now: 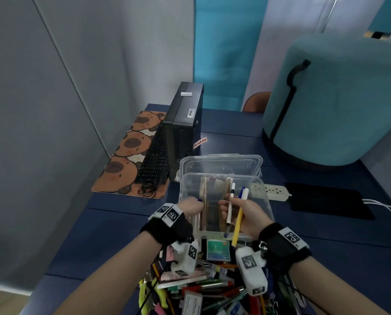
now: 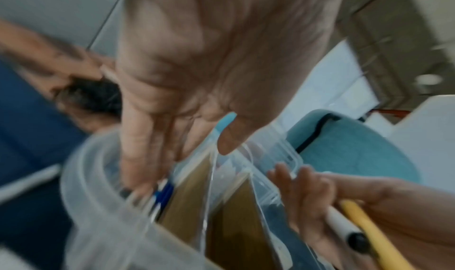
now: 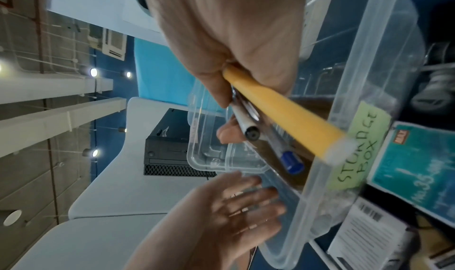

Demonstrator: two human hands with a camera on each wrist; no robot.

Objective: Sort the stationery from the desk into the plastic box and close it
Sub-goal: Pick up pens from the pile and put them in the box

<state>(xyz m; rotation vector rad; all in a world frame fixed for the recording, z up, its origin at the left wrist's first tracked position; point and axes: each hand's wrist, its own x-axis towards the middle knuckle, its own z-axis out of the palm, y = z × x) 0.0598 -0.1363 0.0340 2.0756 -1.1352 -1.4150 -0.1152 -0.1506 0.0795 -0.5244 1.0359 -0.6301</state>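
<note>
A clear plastic box (image 1: 212,175) stands mid-desk, split by brown card dividers (image 1: 212,201), with its lid (image 1: 221,163) lying behind it. My left hand (image 1: 195,204) reaches into the left compartment with straight fingers (image 2: 138,157) and holds nothing; blue pens (image 2: 163,194) lie under it. My right hand (image 1: 234,208) hovers over the box's right side, gripping a bunch of pens (image 1: 232,210): a yellow pen (image 3: 283,112), a white marker (image 3: 246,124) and a blue-capped one (image 3: 291,161). A heap of loose stationery (image 1: 208,289) lies at the near edge.
A black computer tower (image 1: 185,119) and keyboard (image 1: 153,160) stand on a capybara mat (image 1: 121,160) at back left. A white power strip (image 1: 274,190) and black pad (image 1: 326,203) lie right of the box. A teal chair (image 1: 337,98) fills the far right.
</note>
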